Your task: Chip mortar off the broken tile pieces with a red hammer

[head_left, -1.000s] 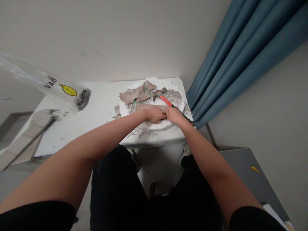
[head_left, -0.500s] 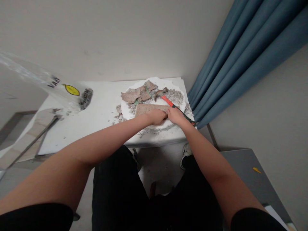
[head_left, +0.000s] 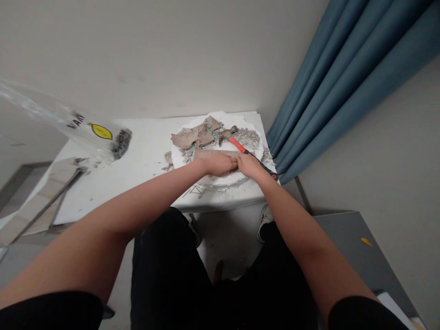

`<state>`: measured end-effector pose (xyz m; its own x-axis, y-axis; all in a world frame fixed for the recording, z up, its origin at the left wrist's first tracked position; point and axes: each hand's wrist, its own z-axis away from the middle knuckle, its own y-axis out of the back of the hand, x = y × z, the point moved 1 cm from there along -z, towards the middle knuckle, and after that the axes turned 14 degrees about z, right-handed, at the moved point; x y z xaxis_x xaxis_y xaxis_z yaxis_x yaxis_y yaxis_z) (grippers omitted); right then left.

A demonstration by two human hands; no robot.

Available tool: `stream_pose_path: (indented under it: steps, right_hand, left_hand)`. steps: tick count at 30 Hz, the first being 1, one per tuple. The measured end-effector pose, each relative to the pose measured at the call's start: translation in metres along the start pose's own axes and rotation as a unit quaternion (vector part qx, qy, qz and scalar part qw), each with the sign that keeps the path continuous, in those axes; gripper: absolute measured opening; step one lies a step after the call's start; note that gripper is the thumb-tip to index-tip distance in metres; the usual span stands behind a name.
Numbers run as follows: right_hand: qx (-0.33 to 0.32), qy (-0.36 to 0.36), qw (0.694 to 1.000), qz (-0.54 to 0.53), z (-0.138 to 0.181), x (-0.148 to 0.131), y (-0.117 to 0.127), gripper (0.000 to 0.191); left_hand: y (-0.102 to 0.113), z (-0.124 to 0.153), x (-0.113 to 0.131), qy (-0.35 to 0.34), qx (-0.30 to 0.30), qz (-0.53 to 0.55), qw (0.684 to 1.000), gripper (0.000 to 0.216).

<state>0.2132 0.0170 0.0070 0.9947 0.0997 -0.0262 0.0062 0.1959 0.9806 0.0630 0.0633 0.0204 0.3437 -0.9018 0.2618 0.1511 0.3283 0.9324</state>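
A brown sheet with a dotted, textured surface lies on a round white slab. My left hand rests over the sheet's middle, fingers pressed together and pointing right. Touching its fingertips is my right hand, curled closed at the sheet's right part. Both seem to grip the sheet, though my fingertips are partly hidden. Just beyond them a claw hammer with a red and black handle lies on grey rubble. Torn, rough brown pieces with a green edge lie to its left.
At the left of the white table, a clear plastic bag holds grey rubble. A dark metal bar lies at the left edge. A blue curtain hangs at the right, above a grey surface. Thin metal bits lie near the front edge.
My left hand has gone from a tight fist to straighter fingers reaching toward my right hand. My right hand has barely moved. The hammer stays in place.
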Motion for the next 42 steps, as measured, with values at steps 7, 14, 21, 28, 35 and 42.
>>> stream_pose_path:
  steps: [7, 14, 21, 28, 35, 42]
  right_hand:
    - [0.0, 0.004, 1.0, -0.008, -0.002, 0.002, -0.004, 0.043]
    - [0.001, 0.005, 1.0, -0.01, -0.004, 0.002, -0.006, 0.042]
    - [0.009, 0.018, 1.0, -0.006, -0.001, 0.002, -0.003, 0.042]
    - [0.005, 0.024, 1.0, 0.006, 0.0, 0.0, 0.003, 0.04]
    - [0.006, 0.027, 1.0, 0.007, -0.002, 0.0, 0.0, 0.041]
    - [0.0, 0.017, 1.0, -0.007, -0.004, 0.001, -0.002, 0.043]
  left_hand:
    - [-0.008, 0.0, 0.006, 0.068, 0.013, 0.002, 0.998, 0.035]
    - [-0.015, -0.006, 0.03, 0.242, 0.049, 0.045, 0.968, 0.033]
    - [-0.011, -0.008, 0.032, 0.238, 0.033, 0.021, 0.97, 0.037]
    - [-0.003, -0.011, -0.004, -0.03, -0.054, -0.093, 0.994, 0.033]
    - [-0.003, -0.013, -0.009, -0.062, -0.062, -0.072, 0.994, 0.032]
    - [-0.01, -0.013, 0.019, 0.161, -0.007, -0.014, 0.987, 0.032]
